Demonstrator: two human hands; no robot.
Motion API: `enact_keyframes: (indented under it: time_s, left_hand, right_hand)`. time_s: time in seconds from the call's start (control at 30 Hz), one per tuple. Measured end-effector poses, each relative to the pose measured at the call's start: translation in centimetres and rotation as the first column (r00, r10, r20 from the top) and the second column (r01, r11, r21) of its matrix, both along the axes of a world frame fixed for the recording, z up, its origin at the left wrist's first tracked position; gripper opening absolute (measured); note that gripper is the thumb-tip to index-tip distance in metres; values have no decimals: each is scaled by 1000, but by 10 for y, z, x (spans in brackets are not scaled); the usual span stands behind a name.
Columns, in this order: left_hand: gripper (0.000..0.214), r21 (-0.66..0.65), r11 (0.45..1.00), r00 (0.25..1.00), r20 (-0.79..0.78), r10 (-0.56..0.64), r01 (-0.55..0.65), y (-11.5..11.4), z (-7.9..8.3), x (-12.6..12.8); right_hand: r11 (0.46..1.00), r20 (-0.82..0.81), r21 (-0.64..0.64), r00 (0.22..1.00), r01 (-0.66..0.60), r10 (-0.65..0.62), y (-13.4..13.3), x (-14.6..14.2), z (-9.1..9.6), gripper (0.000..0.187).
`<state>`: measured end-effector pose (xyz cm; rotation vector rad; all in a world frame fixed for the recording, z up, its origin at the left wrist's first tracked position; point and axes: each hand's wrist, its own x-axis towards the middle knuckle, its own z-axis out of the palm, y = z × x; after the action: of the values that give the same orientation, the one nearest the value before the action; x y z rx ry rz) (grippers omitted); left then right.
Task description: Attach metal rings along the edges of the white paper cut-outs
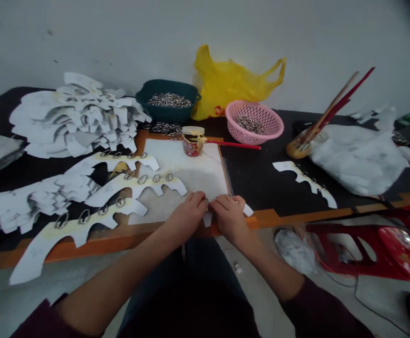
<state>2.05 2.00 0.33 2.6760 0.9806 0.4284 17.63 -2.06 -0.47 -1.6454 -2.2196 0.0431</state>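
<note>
At the table's front edge, my left hand point(190, 212) and my right hand point(228, 217) are close together, fingers curled down on a white scalloped piece point(248, 210). Most of that piece is hidden under my hands; a tab shows between them and one end sticks out at the right. A bit of metal ring shows by my left fingertips. To the left lie similar white scalloped pieces point(74, 231) with oval metal rings point(84, 216) standing along yellowish glue. Behind my hands is an open can point(193, 146) with yellowish paste on it, a red stick point(233, 143) resting against it.
At the back stand a dark green basin point(146, 104) and a pink basket point(275, 124), both holding metal rings, with a yellow bag point(226, 84) behind. Stacked white pieces point(39, 122) fill the left. A brush jar point(296, 149) and white plastic bag point(356, 159) stand right.
</note>
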Motion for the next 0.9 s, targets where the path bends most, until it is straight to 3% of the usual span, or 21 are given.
enact_keyframes:
  time_s: [0.23, 0.5, 0.63, 0.9]
  left_hand:
    - [19, 139, 978, 969, -216, -121, 153, 0, 8, -3]
    - [23, 100, 964, 961, -153, -230, 247, 5, 7, -14]
    - [22, 82, 973, 975, -70, -209, 214, 7, 4, -13]
    - [13, 70, 997, 998, 55, -44, 40, 5, 0, -1]
  right_hand:
    - [998, 57, 17, 997, -58, 57, 2, 3, 3, 20]
    - [995, 57, 18, 994, -94, 93, 1, 6, 5, 19]
    - [994, 71, 13, 992, -108, 107, 2, 8, 6, 19]
    - [981, 35, 26, 981, -192, 191, 5, 18, 3, 21]
